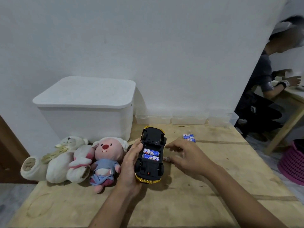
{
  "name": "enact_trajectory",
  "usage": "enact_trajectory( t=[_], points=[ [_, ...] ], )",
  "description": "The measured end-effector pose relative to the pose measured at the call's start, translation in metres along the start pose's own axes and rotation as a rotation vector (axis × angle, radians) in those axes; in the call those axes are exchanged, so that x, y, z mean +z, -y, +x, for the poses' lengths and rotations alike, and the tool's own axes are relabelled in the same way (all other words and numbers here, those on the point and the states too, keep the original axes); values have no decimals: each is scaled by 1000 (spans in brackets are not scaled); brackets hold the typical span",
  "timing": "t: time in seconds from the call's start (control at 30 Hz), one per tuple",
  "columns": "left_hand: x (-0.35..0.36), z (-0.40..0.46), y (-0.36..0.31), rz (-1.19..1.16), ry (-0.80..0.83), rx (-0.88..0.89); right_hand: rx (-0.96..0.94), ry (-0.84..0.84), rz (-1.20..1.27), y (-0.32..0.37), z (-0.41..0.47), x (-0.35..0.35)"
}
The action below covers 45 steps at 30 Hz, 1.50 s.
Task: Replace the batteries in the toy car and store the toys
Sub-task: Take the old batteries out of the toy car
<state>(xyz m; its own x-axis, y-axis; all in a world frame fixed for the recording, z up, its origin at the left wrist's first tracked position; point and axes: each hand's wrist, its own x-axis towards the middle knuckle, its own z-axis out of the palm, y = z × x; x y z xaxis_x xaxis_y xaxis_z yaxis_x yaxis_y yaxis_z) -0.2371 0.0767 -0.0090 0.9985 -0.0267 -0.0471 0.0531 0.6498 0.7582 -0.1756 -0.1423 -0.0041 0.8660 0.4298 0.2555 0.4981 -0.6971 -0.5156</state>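
Gripping glossy gold toy car (150, 155) upside-down, left hand (130, 163) beside cylindrical batteries (151, 155)

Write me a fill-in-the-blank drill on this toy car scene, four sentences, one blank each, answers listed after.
1. The left hand holds the toy car turned ____ side up, with its wheels showing.
2. The open compartment holds ____ batteries.
3. The right hand reaches over a loose battery lying on the ____.
4. The lid of the white storage box is ____.

Answers: under; two; table; on
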Motion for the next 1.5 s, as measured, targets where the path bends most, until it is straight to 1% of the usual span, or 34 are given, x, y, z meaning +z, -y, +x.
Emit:
enact_trajectory(
  t=[0.1,0.17,0.27,0.4,0.57,0.73,0.93,1.03,1.2,1.5],
  points=[
    [4,-1,-3,-20,-12,-18,-159,-257,103,27,-3,-23],
    [8,-3,-5,-67,-13,-68,-282,-295,112,51,-2,-36],
    [12,-5,-6,-108,2,-110,-423,-200,56,73,3,-43],
    [18,-7,-6,-127,2,-132,-485,-43,-46,79,15,-41],
    [23,-10,-7,-96,24,-157,-474,66,-73,81,22,-42],
    [28,-12,-13,-75,38,-149,-473,96,-86,88,22,-48],
    [28,-12,-14,-8,16,-205,-501,147,-168,96,23,-52],
    [29,-13,-15,7,20,-214,-514,156,-176,98,24,-53],
    [30,-13,-18,15,30,-172,-512,127,-148,97,24,-54],
    [31,-15,-14,16,69,-205,-492,158,-125,94,19,-52]
  ],
)
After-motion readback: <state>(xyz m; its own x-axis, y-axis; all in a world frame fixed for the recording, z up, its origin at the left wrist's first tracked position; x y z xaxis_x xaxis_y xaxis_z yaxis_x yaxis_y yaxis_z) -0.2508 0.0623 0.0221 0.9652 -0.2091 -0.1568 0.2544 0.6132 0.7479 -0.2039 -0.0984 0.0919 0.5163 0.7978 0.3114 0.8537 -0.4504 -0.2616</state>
